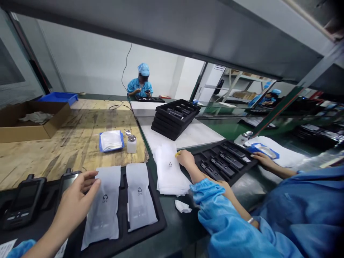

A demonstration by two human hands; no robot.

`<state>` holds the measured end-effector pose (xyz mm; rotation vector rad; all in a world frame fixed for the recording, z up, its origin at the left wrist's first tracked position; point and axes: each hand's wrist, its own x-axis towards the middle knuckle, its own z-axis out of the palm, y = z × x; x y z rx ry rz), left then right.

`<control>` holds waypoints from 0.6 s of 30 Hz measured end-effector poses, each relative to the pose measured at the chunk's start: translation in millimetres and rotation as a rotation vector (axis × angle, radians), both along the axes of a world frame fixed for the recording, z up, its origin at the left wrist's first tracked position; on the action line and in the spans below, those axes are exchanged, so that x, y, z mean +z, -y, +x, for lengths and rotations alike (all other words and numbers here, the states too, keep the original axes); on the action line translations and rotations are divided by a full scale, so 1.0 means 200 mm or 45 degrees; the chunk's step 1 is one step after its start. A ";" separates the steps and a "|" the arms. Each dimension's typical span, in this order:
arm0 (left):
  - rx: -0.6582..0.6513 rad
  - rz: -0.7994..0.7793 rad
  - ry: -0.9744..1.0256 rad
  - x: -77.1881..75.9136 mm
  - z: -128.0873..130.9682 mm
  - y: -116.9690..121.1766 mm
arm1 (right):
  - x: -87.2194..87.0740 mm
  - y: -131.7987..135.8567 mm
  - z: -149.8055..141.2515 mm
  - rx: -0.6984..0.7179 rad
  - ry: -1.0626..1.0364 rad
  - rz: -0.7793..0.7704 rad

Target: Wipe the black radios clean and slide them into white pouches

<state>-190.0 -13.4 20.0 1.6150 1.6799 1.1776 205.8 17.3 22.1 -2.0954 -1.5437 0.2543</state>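
Observation:
My left hand (pixel 76 197) is open, fingers and thumb apart, over the left edge of a handheld device in a white plastic bag (pixel 103 206). I cannot tell if it touches the bag. A second bagged device (pixel 140 199) lies beside it in a black foam tray (pixel 158 222). Two bare black handhelds, one (pixel 25 200) at far left and one (pixel 67 181) partly behind my left hand, lie there too. My right hand (pixel 186 160), with something yellow at a fingertip, is closed at the upper right edge of a stack of white plastic bags (pixel 170 175).
A co-worker's hand (pixel 263 159) rests by a black tray of devices (pixel 224 161) at right. Behind stand stacked black trays (pixel 172 123), a white-bodied bottle (pixel 131 145), a blue dish of white wipes (pixel 111 140) and a cardboard box (pixel 51 125). A shelf (pixel 172 28) hangs overhead.

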 end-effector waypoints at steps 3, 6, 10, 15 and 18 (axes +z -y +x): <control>-0.041 0.001 0.025 0.01 0.02 0.03 | 0.07 -0.19 -0.11 -0.046 -0.130 0.005; -0.106 0.002 0.066 0.02 0.06 0.04 | 0.17 -0.21 -0.18 0.023 -0.314 0.111; -0.180 -0.058 0.252 0.08 0.14 0.05 | 0.30 -0.10 -0.34 0.310 -0.667 0.218; -0.267 -0.068 0.724 0.20 0.22 0.07 | 0.38 0.02 -0.71 0.717 -1.059 0.068; -0.230 -0.035 0.905 0.25 0.16 0.11 | 0.39 0.07 -0.95 0.889 -1.187 -0.116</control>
